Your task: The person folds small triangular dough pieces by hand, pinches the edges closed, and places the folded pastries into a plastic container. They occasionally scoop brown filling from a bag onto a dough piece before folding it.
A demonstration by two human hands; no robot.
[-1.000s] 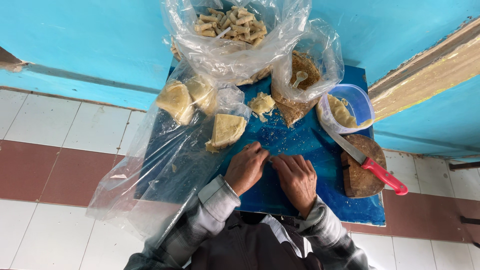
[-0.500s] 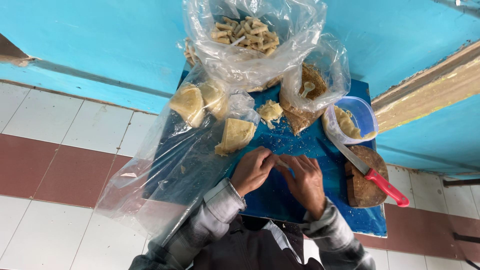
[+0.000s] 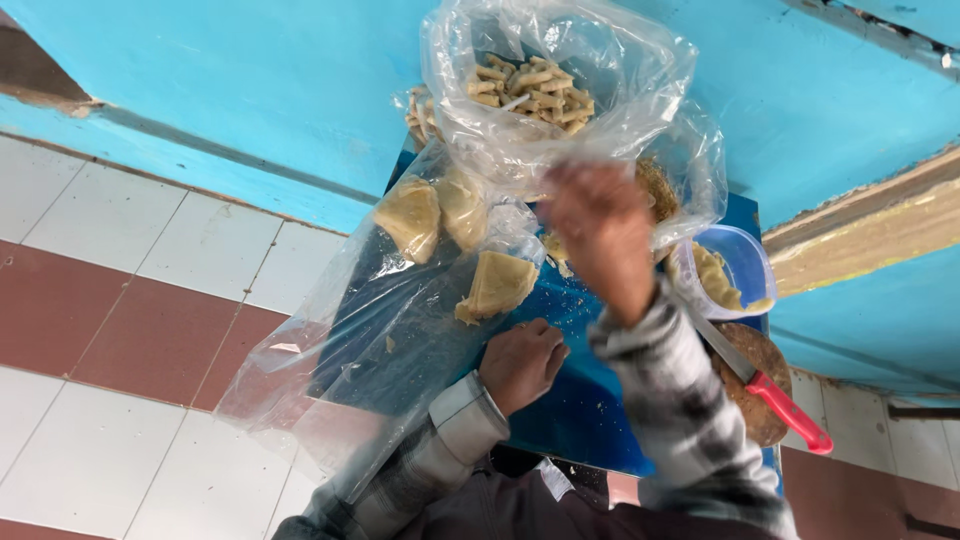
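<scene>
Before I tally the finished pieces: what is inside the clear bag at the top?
The clear bag holds a heap of short, pale dough sticks. The right hand covers its lower front, so anything there is hidden.

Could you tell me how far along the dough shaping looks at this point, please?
Done: a clear bag at the back holds many small shaped dough pieces. In hand: the right hand is raised at that bag; whether it holds anything is blurred. The left hand rests curled on the blue table. Left: three dough lumps on plastic sheeting and more dough in the blue tub.
</scene>
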